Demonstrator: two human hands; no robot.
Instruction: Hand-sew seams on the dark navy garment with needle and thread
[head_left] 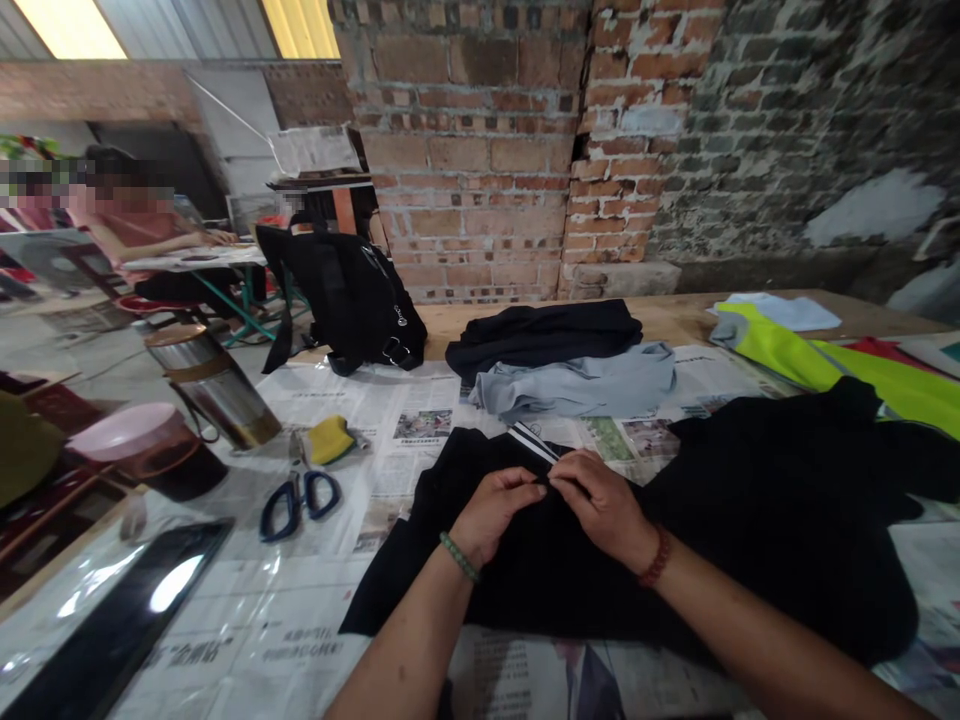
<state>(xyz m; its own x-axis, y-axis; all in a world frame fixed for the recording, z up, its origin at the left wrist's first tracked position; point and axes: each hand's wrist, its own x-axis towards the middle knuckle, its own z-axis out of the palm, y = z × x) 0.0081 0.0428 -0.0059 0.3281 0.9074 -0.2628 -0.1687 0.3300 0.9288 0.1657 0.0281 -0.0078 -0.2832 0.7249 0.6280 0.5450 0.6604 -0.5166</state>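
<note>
A black garment [772,530] lies spread over the newspaper-covered table in front of me. A black-and-white striped strip [534,443] sticks up from its upper edge, between and just beyond my fingers. My left hand [496,508], with a green bead bracelet at the wrist, pinches the black cloth between thumb and forefinger. Close beside it, my right hand [600,502], wearing a reddish bracelet, is closed at the lower end of the striped strip, thumb against fingers. The two sets of fingertips almost meet. Whatever small detail sits between them is hidden.
To the left are blue-handled scissors [298,500], a yellow piece [330,440], a steel flask [217,390], a pink-lidded jar [161,455] and a dark glossy slab [124,610]. Behind are a black backpack [349,300], grey cloth [577,383] and dark cloth [547,332]. A person [142,225] sits farther off.
</note>
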